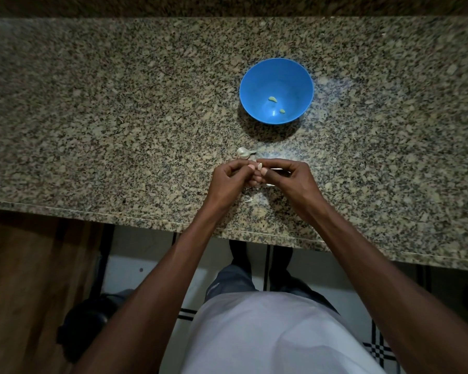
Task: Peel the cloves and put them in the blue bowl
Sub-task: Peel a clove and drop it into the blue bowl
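— Where are the two hands?

— Close together in the middle, held just above the tabletop. Both bare arms reach forward and lean in toward each other.

— What is the left hand doing?

— Its fingers are curled, and the fingertips pinch a small pale clove.

— And the right hand?

— It is curled too. Its thumb and first finger pinch the same clove from the other side. The fingertips of both hands nearly touch.

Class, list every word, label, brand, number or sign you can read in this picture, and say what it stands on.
None: no readable text shows on the round blue plastic bowl, the speckled granite countertop, the white apron or the checked floor tiles.
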